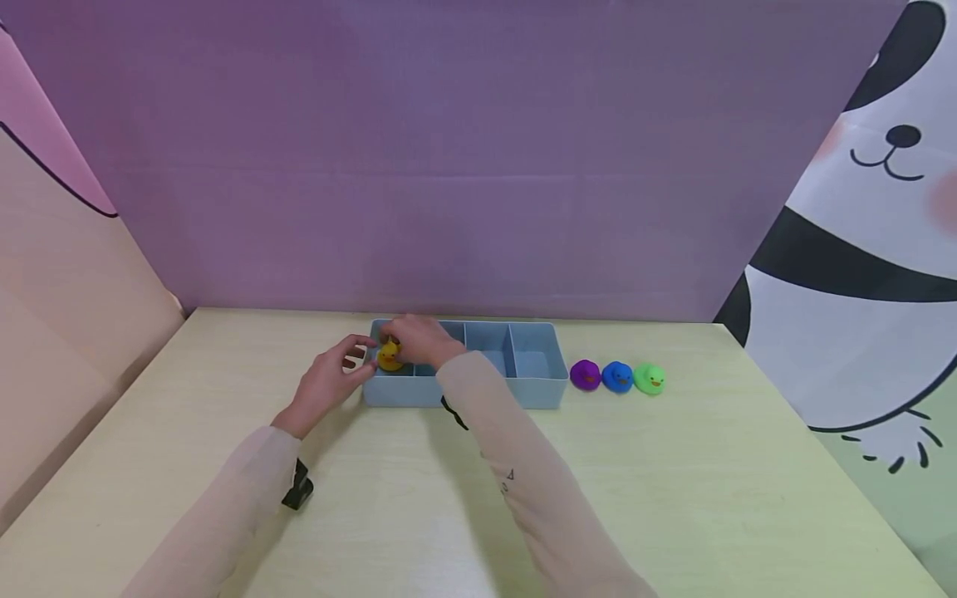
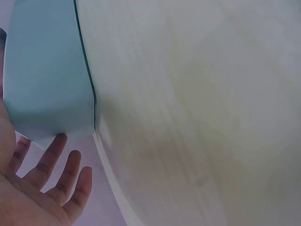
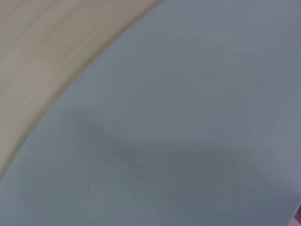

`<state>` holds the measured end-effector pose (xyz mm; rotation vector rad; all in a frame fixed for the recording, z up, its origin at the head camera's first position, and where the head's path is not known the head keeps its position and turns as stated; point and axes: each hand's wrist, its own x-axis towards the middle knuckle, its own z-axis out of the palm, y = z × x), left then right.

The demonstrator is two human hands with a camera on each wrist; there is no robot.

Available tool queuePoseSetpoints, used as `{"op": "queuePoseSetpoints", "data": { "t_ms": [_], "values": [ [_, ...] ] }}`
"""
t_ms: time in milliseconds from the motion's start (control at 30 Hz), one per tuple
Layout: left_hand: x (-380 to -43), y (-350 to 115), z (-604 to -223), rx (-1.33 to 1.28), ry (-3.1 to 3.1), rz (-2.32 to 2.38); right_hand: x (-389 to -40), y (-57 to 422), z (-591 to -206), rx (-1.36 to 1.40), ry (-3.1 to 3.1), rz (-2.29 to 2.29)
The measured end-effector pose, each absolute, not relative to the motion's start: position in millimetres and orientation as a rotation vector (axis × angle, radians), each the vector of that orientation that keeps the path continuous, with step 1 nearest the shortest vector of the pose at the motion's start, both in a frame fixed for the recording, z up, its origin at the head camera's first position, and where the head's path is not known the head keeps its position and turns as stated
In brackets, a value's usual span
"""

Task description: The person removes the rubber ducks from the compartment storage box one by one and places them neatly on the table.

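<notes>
A light blue divided box [image 1: 478,393] stands near the back of the table. In its leftmost compartment is a yellow rubber duck [image 1: 389,358], facing the front. My right hand [image 1: 420,339] reaches over the box and grips the duck from the back right, the fingertips partly hidden behind it. At the box's left end is my left hand [image 1: 327,382], thumb and fingers apart around the corner. The left wrist view shows this hand [image 2: 40,188] with spread fingers, one fingertip right at the box's end wall [image 2: 56,127]. Only the box's side [image 3: 178,108] fills most of the right wrist view.
Right of the box, a purple duck [image 1: 586,375], a blue duck [image 1: 618,377] and a green duck [image 1: 650,379] sit in a row on the pale wooden table [image 1: 718,482]. A purple backdrop [image 1: 478,166] rises just behind the box; a panda-print panel [image 1: 860,332] is at the right.
</notes>
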<state>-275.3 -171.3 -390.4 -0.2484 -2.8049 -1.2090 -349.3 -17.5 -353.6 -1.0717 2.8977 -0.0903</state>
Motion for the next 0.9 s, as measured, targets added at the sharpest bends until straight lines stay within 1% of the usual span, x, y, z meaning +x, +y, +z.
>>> {"op": "queuePoseSetpoints", "data": {
  "t_ms": [900],
  "values": [
    [-278.0,-170.5,-389.8,-0.248,-2.803,-1.195,-348.8,-13.1,-345.1,-1.101,2.865,-0.050]
  ]
}}
